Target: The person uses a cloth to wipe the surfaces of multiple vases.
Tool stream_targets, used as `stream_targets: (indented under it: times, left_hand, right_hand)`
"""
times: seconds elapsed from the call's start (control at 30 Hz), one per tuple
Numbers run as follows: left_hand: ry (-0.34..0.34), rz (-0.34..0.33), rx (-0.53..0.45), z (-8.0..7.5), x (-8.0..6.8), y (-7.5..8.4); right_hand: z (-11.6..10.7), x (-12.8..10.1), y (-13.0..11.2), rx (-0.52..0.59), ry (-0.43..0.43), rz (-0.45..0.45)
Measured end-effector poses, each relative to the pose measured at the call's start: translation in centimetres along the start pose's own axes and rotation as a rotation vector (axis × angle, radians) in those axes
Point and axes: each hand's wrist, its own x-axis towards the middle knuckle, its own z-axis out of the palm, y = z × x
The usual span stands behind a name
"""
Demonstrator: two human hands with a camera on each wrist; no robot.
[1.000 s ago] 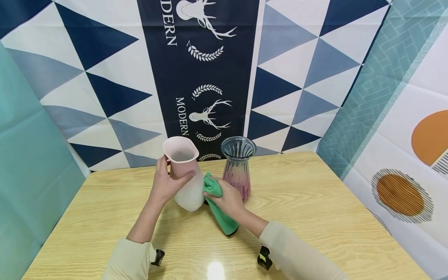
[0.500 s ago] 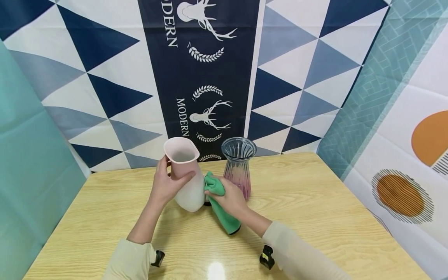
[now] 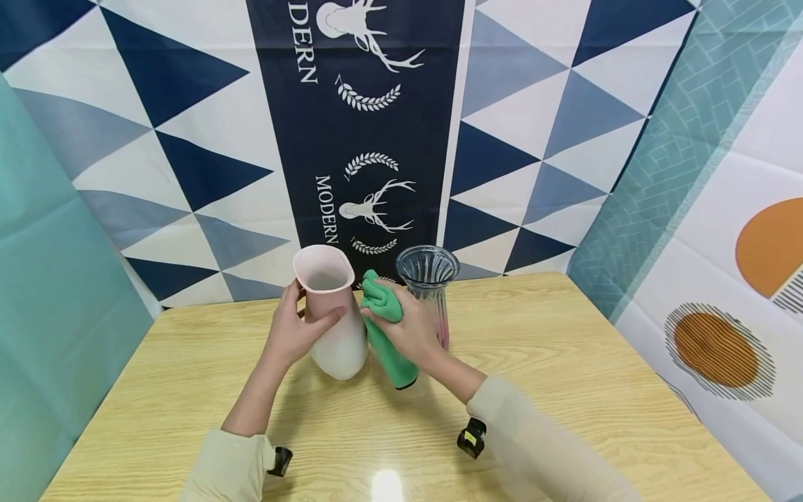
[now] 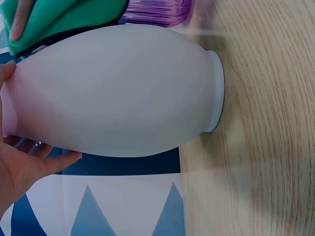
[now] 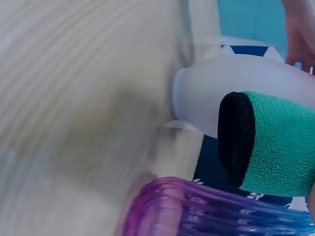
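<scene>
Cloth has climbed from the vase's belly to its neck.
Right hand (image 3: 410, 328) clutches green cloth (image 3: 383, 317) at frame centre, seemingly touching the upright pink vase (image 3: 332, 314); left hand (image 3: 295, 328) grips its neck.

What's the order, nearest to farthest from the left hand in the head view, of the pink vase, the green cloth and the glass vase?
1. Pink vase: the left hand grips its neck.
2. Green cloth: just past the pink vase's other side, held by the right hand.
3. Glass vase: farthest, standing behind the right hand on the table.
</scene>
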Motion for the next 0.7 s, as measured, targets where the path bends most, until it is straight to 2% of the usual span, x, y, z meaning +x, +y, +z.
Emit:
stream_targets:
  times: [0.13, 0.47, 0.57, 0.7]
  left_hand:
    - [-0.025, -0.016, -0.024, -0.2, 0.0, -0.1]
    - [-0.06, -0.035, -0.056, -0.2, 0.1, -0.2]
    - [-0.072, -0.052, -0.067, -0.4, -0.2, 1.0]
    - [-0.079, -0.059, -0.077, -0.4, -0.2, 1.2]
  right_hand:
    - [0.0, 0.8, -0.8, -0.003, -0.005, -0.006]
    - [0.5, 1.1, -1.7, 0.06, -0.051, 0.065]
    - [0.7, 1.2, -1.7, 0.084, -0.066, 0.08]
    - [0.9, 1.2, -1.7, 0.081, -0.074, 0.094]
